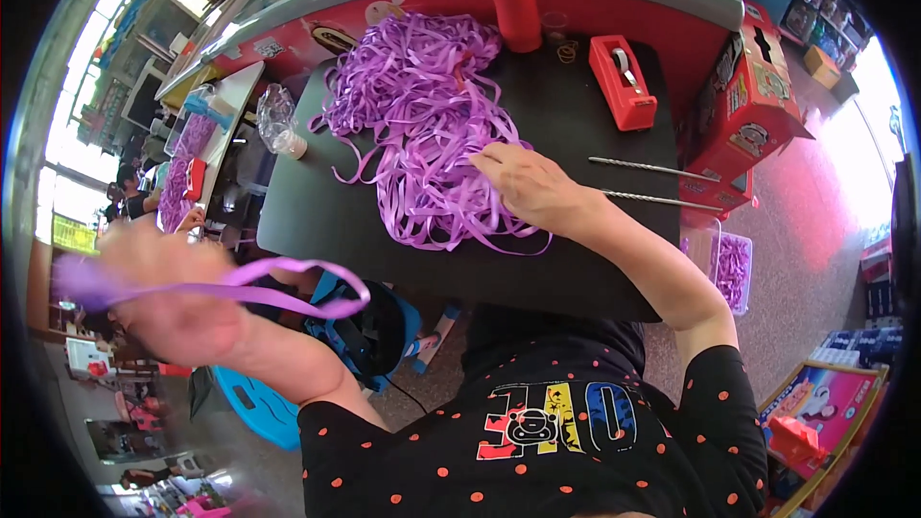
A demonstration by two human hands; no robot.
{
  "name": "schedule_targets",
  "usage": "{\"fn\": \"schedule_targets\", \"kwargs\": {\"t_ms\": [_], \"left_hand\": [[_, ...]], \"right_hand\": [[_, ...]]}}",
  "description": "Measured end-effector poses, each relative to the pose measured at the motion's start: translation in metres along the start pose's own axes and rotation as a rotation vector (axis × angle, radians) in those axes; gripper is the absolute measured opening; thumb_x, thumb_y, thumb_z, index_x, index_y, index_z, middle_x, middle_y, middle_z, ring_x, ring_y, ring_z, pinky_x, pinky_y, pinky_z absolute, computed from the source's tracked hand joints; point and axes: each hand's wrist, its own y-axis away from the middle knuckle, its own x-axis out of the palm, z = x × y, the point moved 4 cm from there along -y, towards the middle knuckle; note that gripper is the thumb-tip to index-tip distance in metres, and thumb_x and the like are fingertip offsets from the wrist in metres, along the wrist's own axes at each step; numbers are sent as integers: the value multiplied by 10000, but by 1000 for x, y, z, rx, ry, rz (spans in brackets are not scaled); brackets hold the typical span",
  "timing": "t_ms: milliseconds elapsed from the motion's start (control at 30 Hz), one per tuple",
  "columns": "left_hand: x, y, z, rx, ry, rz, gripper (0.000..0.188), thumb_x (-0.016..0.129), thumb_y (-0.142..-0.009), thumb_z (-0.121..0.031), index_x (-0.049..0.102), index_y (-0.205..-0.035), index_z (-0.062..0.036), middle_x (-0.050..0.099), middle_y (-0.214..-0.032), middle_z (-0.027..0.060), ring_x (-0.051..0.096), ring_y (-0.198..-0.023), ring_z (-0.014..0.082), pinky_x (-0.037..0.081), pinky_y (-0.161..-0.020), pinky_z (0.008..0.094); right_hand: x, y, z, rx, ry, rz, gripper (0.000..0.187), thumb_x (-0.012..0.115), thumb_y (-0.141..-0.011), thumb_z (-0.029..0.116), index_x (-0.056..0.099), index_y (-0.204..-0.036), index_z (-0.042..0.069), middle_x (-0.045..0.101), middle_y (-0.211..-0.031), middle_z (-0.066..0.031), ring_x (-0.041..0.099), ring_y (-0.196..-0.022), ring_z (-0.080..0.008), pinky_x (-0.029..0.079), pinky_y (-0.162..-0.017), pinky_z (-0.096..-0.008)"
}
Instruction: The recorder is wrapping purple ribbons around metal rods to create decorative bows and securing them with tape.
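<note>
A big tangled heap of purple ribbon (427, 101) lies on the dark table. My right hand (537, 187) rests at the heap's right edge, its thumb and fingers pinched on ribbon there. Off to the left, beyond the table's edge, my raised left hand (177, 293) is smeared by motion. It is closed round a purple ribbon strip (336, 308), whose looped end hangs toward the table. The fingers' exact grip on the strip is blurred.
On the dark table (331, 221) stand a red tumbler (515, 2) and a red tape dispenser (624, 83); two thin metal rods (652, 169) jut past its right edge. A crumpled plastic bottle (278, 120) is at the left edge. A bin of purple ribbon pieces (735, 269) sits right, below table height.
</note>
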Motion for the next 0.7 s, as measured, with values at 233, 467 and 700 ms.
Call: {"fn": "schedule_targets", "kwargs": {"t_ms": [233, 467, 700], "left_hand": [[59, -17, 93, -369, -190, 144, 156, 682, -719, 71, 592, -847, 80, 642, -765, 168, 645, -598, 188, 502, -547, 217], [105, -32, 190, -892, -343, 342, 138, 612, -879, -32, 620, -1013, 1, 663, -827, 39, 568, -682, 27, 407, -561, 157], [170, -35, 294, -813, -325, 696, 216, 598, -874, -48, 615, -1083, 2, 669, -811, 52, 569, -702, 49, 438, -605, 195]], "right_hand": [[-90, 12, 22, 77, -154, 7, 472, 491, -833, -33, 472, -1304, -26, 557, -1242, -157, 551, -1137, -238, 437, -968, -305], [-150, 91, 40, 370, -1562, -163, 364, 508, -974, 248, 582, -1188, -37, 661, -991, -77, 610, -921, -103, 468, -752, -214], [-200, 210, 2, 666, -784, -332, 215, 594, -919, 206, 654, -951, 3, 607, -767, -1, 534, -728, -41, 421, -647, -192]]}}
